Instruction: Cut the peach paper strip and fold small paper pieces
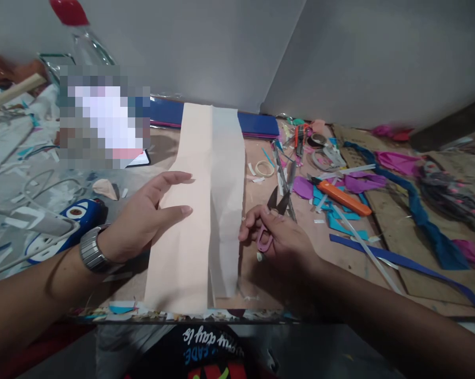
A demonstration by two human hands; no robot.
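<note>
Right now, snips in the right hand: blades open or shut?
Open. The snips in the right hand show two dark blades spread in a V, tips apart, beside the peach sheet.

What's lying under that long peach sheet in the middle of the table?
The peach sheet lies on the brown table, with a blue strip showing past its far end. The left hand presses on top; the right hand holds snips beside it. Anything beneath is hidden.

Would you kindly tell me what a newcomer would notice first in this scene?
A long pale peach sheet lies down the middle of the table, with the left hand pressed flat on it. At its right edge, the right hand holds small thread snips, blades open. Coloured scraps and an orange utility knife clutter the right side.
</note>
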